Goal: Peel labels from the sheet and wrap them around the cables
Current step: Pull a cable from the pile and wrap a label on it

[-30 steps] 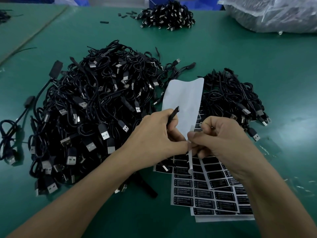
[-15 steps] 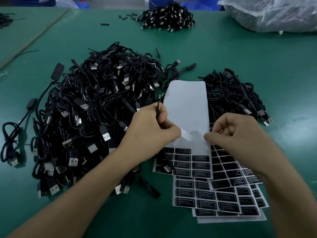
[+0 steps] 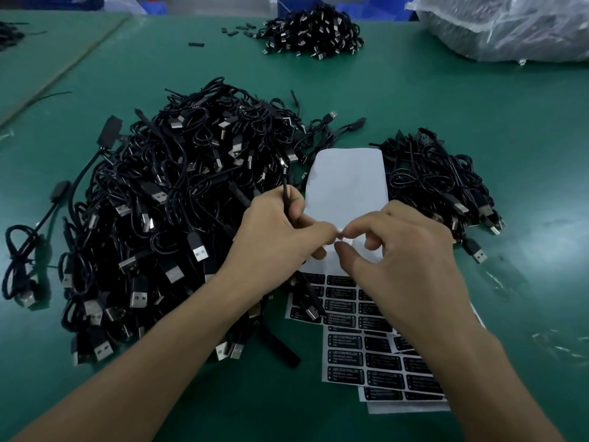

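- Head view: I see both hands meeting just above the middle of the green table (image 3: pixel 478 100).
- The left hand (image 3: pixel 280 237) has its fingers curled round a single black cable (image 3: pixel 286 189). The cable's connector end sticks up toward 12 o'clock past the knuckles.
- The right hand (image 3: pixel 404 250) has thumb and forefinger almost closed, pinching a small pale strip (image 3: pixel 340 233) right against the left thumb tip. Its other fingers are loosely curled. The strip is too small for me to tell whether it carries print.
- The label sheets (image 3: pixel 360 355) fan out at 5 o'clock from the hands, overlapping one another. They carry black labels with white lettering, partly covered by the right wrist.
- A blank white sheet (image 3: pixel 347 183) runs from under the hands toward 12 o'clock.
- A big pile (image 3: pixel 165 224) of black USB cables fills 9 to 11 o'clock, and the left forearm crosses its near edge.
- A smaller pile (image 3: pixel 436 183) sits at 2 o'clock, just beside the blank sheet.
- Far off at 12 o'clock lies a third pile (image 3: pixel 315 33), with a clear plastic bag (image 3: pixel 510 23) at 1 o'clock.
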A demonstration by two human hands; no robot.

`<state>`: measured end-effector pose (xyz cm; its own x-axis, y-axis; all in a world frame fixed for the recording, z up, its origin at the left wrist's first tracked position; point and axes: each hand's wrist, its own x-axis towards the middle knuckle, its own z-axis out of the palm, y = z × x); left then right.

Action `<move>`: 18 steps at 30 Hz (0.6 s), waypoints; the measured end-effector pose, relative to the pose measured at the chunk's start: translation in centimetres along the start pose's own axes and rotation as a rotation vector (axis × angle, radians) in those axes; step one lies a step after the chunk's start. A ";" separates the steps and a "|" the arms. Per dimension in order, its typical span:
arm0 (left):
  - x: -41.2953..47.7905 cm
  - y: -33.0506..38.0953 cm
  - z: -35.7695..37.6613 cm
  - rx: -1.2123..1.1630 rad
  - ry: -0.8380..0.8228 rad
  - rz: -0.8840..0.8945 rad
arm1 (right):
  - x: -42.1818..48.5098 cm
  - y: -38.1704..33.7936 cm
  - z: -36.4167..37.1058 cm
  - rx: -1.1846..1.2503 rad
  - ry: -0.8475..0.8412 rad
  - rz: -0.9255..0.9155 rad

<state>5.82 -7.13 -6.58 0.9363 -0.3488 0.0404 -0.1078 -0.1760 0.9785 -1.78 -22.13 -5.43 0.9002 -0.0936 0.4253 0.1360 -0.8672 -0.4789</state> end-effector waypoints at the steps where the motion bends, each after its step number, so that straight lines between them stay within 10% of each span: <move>1: 0.0 0.0 0.0 0.007 -0.004 -0.001 | 0.0 0.0 0.1 -0.015 0.013 0.000; 8: -0.1 0.3 0.3 -0.119 -0.027 0.000 | 0.1 0.2 0.2 0.067 0.077 0.079; 18: -0.3 0.4 -0.2 -0.070 -0.076 0.008 | 0.9 -0.2 -0.9 1.176 -0.018 0.655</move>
<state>5.62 -6.89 -6.16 0.9073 -0.4190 0.0354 -0.0889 -0.1087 0.9901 -1.35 -22.47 -4.26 0.9398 -0.3119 -0.1400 -0.0549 0.2664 -0.9623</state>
